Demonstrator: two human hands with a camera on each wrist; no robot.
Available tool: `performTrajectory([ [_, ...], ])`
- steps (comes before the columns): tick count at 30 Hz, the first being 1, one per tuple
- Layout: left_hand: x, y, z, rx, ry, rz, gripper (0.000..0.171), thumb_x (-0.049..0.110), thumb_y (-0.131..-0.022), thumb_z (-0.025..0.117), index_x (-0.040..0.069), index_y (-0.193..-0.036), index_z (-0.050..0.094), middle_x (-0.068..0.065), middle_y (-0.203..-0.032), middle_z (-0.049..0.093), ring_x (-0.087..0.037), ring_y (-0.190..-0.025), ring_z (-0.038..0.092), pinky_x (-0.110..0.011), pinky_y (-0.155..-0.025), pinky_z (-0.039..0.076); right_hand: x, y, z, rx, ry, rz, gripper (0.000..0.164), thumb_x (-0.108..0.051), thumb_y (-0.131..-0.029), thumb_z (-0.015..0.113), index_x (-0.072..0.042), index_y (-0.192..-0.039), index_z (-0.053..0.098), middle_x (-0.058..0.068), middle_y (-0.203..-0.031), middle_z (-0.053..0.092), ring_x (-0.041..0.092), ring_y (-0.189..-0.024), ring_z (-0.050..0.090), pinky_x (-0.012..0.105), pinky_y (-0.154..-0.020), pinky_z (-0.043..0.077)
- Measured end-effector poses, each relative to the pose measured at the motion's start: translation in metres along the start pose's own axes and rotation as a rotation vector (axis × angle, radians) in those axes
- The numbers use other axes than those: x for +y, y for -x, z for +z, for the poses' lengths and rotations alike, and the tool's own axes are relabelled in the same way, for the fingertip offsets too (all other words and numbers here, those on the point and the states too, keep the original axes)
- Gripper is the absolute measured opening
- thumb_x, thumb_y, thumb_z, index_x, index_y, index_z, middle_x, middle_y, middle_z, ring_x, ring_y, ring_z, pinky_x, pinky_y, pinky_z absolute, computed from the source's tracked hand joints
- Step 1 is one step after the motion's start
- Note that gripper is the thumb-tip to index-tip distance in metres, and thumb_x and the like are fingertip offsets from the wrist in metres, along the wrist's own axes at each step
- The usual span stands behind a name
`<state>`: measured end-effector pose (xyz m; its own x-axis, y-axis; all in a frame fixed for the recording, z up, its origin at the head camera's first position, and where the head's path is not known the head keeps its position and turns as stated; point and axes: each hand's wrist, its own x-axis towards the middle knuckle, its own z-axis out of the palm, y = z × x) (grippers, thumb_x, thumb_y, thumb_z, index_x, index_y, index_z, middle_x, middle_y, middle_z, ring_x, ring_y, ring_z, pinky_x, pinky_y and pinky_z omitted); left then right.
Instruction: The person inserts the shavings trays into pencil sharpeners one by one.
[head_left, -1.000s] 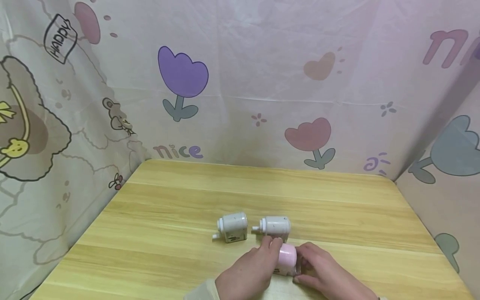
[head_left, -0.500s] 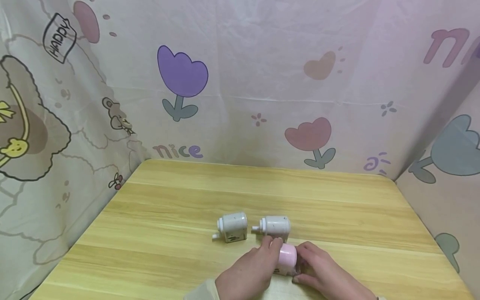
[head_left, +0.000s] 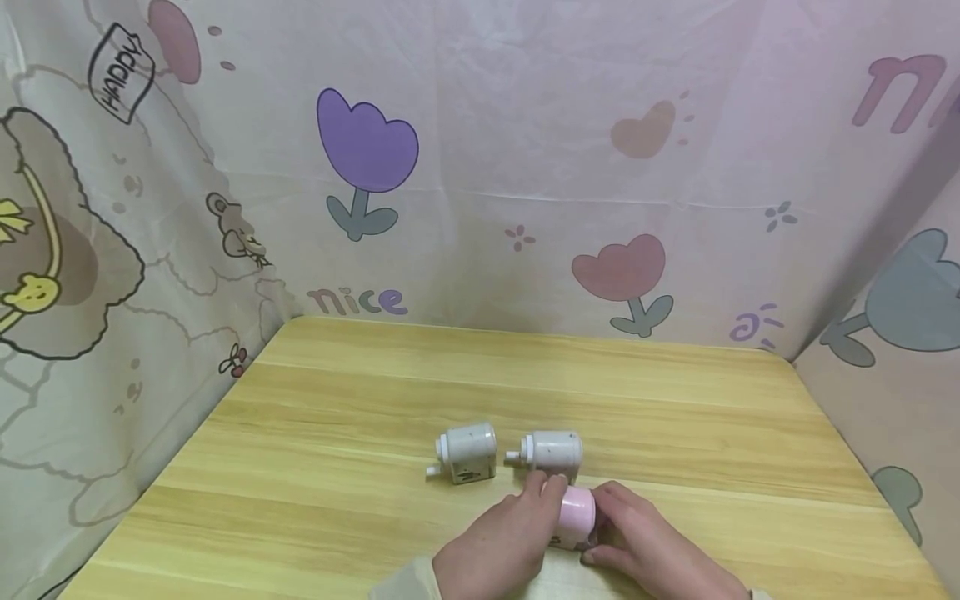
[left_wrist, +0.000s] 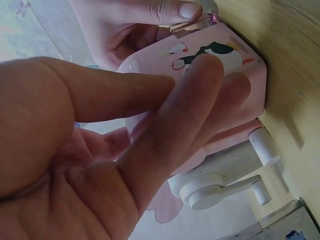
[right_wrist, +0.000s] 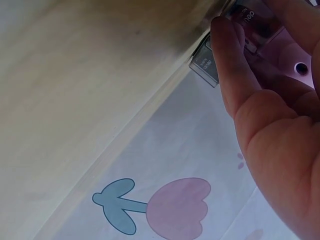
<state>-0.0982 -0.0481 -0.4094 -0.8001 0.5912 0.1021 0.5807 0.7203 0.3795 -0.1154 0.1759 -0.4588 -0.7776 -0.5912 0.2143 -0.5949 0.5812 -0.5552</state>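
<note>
A pink pencil sharpener with a printed penguin picture stands on the table between both hands. My left hand grips its body from the left, fingers across the printed side. At its other end my right hand pinches the clear shavings drawer, which is partly inside the body. A round dark hole shows in the pink end face. Fingers hide much of the drawer and the sharpener's left end.
Two grey-white crank sharpeners, a left one and a right one, stand just beyond the hands, their handles pointing left. A wood-grain table lies below. A printed cloth hangs behind and at the sides.
My right hand has moved slightly left toward the pink sharpener, and less of the clear drawer sticks out. My left hand and the grey-white sharpeners stay in place.
</note>
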Motion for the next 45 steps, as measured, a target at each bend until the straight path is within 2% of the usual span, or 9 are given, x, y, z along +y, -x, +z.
performTrajectory([
  [9,-0.001,-0.001,0.001,0.017,0.001,0.007,0.046,-0.009,-0.08,0.054,0.011,-0.119,0.041,-0.001,-0.098,0.044,-0.006,-0.062,0.048,-0.018,-0.051,0.038,-0.001,-0.005,0.002,0.017,-0.023,-0.007,0.049,-0.032,-0.078,0.076,-0.024,-0.121,0.054,-0.018,-0.109,0.055,0.003,-0.098,0.052,0.031,-0.084,0.048],
  [19,0.0,0.0,0.002,0.017,0.0,-0.005,0.047,-0.009,-0.08,0.055,0.011,-0.12,0.041,-0.002,-0.1,0.045,-0.007,-0.059,0.047,-0.018,-0.05,0.037,-0.001,-0.006,0.003,0.037,-0.041,-0.031,0.049,-0.03,-0.076,0.077,-0.027,-0.119,0.053,-0.019,-0.106,0.055,0.002,-0.095,0.053,0.03,-0.082,0.048],
  [39,0.0,0.0,0.002,0.021,-0.006,0.001,0.048,-0.009,-0.079,0.055,0.012,-0.12,0.041,-0.001,-0.099,0.043,-0.007,-0.061,0.046,-0.018,-0.051,0.037,-0.003,-0.01,0.002,-0.018,-0.103,0.051,0.046,-0.033,-0.076,0.077,-0.025,-0.116,0.055,-0.017,-0.105,0.057,0.003,-0.096,0.055,0.032,-0.083,0.049],
  [45,0.0,0.0,0.001,0.022,-0.009,0.004,0.048,-0.009,-0.079,0.055,0.012,-0.12,0.041,-0.001,-0.099,0.043,-0.007,-0.06,0.046,-0.018,-0.051,0.037,-0.004,-0.012,0.002,-0.016,-0.114,0.049,0.05,-0.034,-0.075,0.078,-0.027,-0.118,0.054,-0.017,-0.105,0.058,0.004,-0.095,0.055,0.032,-0.084,0.048],
])
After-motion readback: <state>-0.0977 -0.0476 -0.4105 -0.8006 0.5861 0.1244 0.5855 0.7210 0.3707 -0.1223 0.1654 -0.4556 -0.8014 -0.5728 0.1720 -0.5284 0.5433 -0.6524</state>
